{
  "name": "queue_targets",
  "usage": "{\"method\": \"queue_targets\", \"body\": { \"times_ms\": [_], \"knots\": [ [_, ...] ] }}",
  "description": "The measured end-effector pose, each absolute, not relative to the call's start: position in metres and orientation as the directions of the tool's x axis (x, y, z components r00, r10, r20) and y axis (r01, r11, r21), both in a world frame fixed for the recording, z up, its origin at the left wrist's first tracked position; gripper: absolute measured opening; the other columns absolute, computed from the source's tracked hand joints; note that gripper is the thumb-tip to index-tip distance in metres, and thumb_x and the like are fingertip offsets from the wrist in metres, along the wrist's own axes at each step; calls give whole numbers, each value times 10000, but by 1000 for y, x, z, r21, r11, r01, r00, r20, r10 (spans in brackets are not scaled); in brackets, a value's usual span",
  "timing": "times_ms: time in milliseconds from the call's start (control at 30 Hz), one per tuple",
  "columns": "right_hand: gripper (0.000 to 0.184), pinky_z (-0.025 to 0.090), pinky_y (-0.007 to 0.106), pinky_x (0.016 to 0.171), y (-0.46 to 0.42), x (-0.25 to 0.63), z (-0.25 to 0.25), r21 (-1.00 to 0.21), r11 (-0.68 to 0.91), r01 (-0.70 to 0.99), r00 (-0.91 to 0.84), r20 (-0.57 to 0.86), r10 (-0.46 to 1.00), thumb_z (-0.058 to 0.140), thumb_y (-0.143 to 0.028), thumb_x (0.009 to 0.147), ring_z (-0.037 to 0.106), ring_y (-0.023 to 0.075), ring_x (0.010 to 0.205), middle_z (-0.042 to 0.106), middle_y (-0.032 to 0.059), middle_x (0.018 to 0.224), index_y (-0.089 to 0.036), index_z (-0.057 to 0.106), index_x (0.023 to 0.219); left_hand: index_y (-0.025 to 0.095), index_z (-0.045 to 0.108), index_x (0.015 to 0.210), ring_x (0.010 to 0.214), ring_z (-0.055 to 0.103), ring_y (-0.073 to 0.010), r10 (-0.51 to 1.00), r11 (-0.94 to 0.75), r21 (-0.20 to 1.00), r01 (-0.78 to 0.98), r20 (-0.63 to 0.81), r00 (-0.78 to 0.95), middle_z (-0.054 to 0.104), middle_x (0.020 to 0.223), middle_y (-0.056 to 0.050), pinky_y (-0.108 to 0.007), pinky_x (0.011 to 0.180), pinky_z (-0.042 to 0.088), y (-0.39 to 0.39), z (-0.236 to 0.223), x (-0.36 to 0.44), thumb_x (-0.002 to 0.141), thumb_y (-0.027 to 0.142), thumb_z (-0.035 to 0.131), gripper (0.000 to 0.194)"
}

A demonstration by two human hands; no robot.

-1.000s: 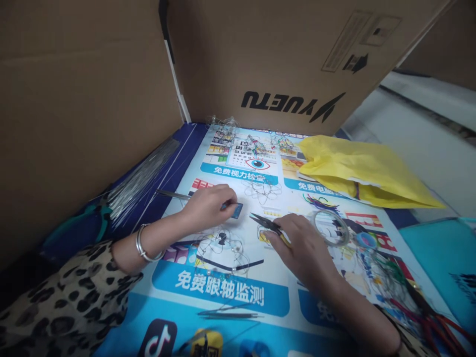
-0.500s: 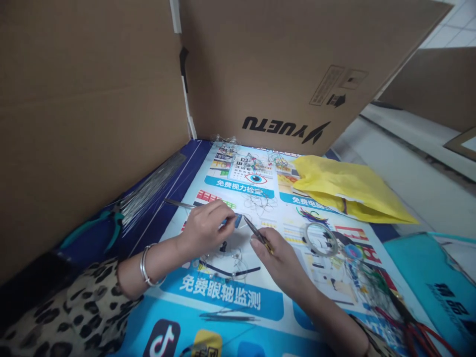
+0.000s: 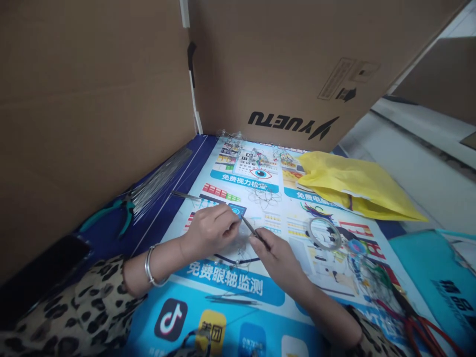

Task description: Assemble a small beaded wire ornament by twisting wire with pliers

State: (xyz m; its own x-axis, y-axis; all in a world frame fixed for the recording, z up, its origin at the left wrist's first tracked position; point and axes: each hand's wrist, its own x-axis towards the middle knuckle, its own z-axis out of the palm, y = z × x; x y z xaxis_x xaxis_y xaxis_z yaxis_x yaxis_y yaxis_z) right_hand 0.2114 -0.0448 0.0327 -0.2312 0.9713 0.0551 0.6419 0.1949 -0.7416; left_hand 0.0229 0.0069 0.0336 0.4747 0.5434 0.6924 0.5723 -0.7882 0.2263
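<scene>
My right hand (image 3: 280, 258) grips slim, pointed tweezers (image 3: 255, 231), their tips angled up and left. Just left of those tips, my left hand (image 3: 211, 228) is closed in a pinch. What sits between its fingers is too small to make out. Below both hands, a dark curved strip (image 3: 245, 261) and thin looped wire with small beads lie on the printed sheet (image 3: 297, 307), partly hidden by my hands. Behind my left hand are thin metal pieces (image 3: 186, 195), and a loose wire tangle (image 3: 264, 197) lies beyond the tweezers.
Cardboard walls (image 3: 290, 64) stand at the left and back. A bundle of straight wires (image 3: 163, 178) and teal-handled pliers (image 3: 126, 215) lie left. On the right are a yellow bag (image 3: 357, 186), a clear tape roll (image 3: 324, 233), red-handled scissors (image 3: 416, 325) and a teal pouch (image 3: 427, 267).
The whole view has shifted slightly, scene sliding right and up. My left fingers have moved a little lower relative to the tweezer tips; the right hand keeps its grip.
</scene>
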Motion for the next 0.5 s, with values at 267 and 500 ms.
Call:
{"method": "queue_targets", "body": {
  "times_ms": [267, 500],
  "knots": [
    [250, 438, 282, 644, -43, 221, 12, -447, 346, 825, -261, 242, 935, 417, -380, 897, 567, 184, 755, 617, 53, 812, -187, 567, 842, 143, 559, 774, 663, 523, -129, 642, -764, 515, 388, 550, 534, 569, 692, -41, -258, 617, 441, 11, 37, -13, 841, 155, 454, 125],
    [276, 467, 313, 675, -38, 228, -2, -242, 482, 842, -368, 396, 842, 421, -369, 897, 567, 211, 781, 627, 85, 803, -160, 596, 849, 150, 572, 942, 868, 557, -209, 556, -824, 414, 386, 464, 690, 612, 913, -99, -350, 758, 458, -2, 21, -26, 770, 246, 583, 197]
  ]
}}
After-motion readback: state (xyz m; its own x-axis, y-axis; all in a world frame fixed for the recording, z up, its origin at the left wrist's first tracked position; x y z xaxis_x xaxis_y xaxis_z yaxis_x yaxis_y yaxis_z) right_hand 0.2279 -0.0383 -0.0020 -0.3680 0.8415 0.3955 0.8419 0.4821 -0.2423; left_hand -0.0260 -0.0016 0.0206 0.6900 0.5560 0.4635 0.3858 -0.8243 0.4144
